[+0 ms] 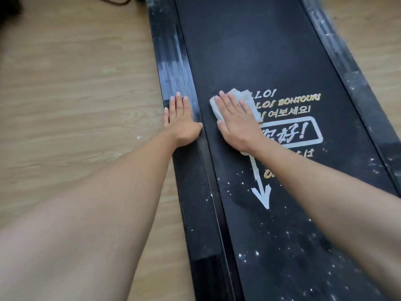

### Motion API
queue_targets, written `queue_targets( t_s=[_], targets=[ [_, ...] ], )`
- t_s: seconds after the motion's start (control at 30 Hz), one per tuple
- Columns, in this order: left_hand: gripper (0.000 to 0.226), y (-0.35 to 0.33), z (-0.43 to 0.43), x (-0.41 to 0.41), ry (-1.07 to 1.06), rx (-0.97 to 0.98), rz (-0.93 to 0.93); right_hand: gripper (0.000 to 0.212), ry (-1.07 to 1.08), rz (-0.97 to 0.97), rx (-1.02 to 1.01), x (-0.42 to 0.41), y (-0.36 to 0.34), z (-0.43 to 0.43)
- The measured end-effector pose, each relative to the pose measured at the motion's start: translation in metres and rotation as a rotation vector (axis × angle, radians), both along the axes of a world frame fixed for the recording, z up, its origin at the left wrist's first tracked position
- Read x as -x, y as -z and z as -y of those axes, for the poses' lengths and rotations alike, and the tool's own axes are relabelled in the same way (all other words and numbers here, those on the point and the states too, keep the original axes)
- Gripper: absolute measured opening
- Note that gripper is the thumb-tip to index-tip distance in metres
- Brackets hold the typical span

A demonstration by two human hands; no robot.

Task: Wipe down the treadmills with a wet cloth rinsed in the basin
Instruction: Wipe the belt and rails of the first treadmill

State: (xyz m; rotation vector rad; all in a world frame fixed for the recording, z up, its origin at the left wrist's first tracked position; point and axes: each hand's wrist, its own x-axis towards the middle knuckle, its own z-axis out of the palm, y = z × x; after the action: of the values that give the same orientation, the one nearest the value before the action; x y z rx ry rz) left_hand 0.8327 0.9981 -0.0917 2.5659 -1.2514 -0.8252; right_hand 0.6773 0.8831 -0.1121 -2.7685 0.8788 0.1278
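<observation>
A black treadmill belt [249, 51] runs up the middle of the view, printed with gold and white greetings and a white arrow [261, 192]. A folded whitish cloth [246, 101] lies on the belt over the left end of the lettering. My right hand [236, 120] lies flat on the cloth, fingers straight, pressing it down. My left hand [181, 118] rests flat with straight fingers on the left side rail [173, 61]. White specks dot the near part of the belt.
Light wooden floor [76, 94] lies on both sides of the treadmill. The right side rail [355, 83] shows pale smears. A dark object with a cable [115, 0] sits at the top left corner. No basin is in view.
</observation>
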Motion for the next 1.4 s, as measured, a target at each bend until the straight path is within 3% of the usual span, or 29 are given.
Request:
queue_targets(
  t_s=[0.17, 0.27, 0.33, 0.43, 0.6, 0.7, 0.87, 0.93, 1.23, 1.3, 1.4],
  targets=[
    [0.073, -0.014, -0.052, 0.024, -0.033, 0.135, -0.028, 0.069, -0.115, -0.023, -0.084, 0.116, -0.005, -0.139],
    [0.088, -0.014, -0.101, 0.067, 0.06, 0.061, -0.067, 0.068, -0.181, -0.05, -0.061, 0.188, -0.007, -0.199],
    [0.114, -0.014, -0.116, 0.079, 0.151, -0.056, -0.062, 0.066, -0.172, -0.064, -0.04, 0.175, 0.003, -0.181],
    [0.143, -0.009, -0.118, 0.076, 0.224, -0.133, -0.013, 0.066, -0.018, 0.001, 0.036, 0.077, 0.017, -0.107],
    [0.156, -0.008, -0.107, 0.087, 0.167, -0.142, 0.107, 0.063, 0.019, -0.023, 0.043, -0.061, 0.013, 0.009],
    [0.158, -0.017, -0.101, 0.089, 0.135, -0.137, 0.092, 0.064, -0.015, 0.013, 0.057, -0.023, 0.013, -0.027],
    [0.154, -0.036, -0.108, 0.089, 0.123, -0.134, 0.034, 0.069, -0.169, 0.002, -0.026, 0.183, -0.001, -0.203],
    [0.152, -0.04, -0.104, 0.091, 0.15, -0.159, 0.043, 0.068, -0.19, -0.052, -0.052, 0.212, 0.001, -0.215],
    [0.153, -0.028, -0.097, 0.095, 0.152, -0.229, 0.102, 0.063, 0.12, 0.007, 0.013, -0.042, 0.015, 0.019],
    [0.154, -0.026, -0.099, 0.093, 0.151, -0.227, 0.084, 0.063, 0.133, -0.007, 0.0, -0.042, 0.012, 0.013],
    [0.154, -0.029, -0.098, 0.095, 0.16, -0.232, 0.095, 0.065, 0.095, -0.009, -0.038, 0.058, 0.011, -0.074]
  ],
)
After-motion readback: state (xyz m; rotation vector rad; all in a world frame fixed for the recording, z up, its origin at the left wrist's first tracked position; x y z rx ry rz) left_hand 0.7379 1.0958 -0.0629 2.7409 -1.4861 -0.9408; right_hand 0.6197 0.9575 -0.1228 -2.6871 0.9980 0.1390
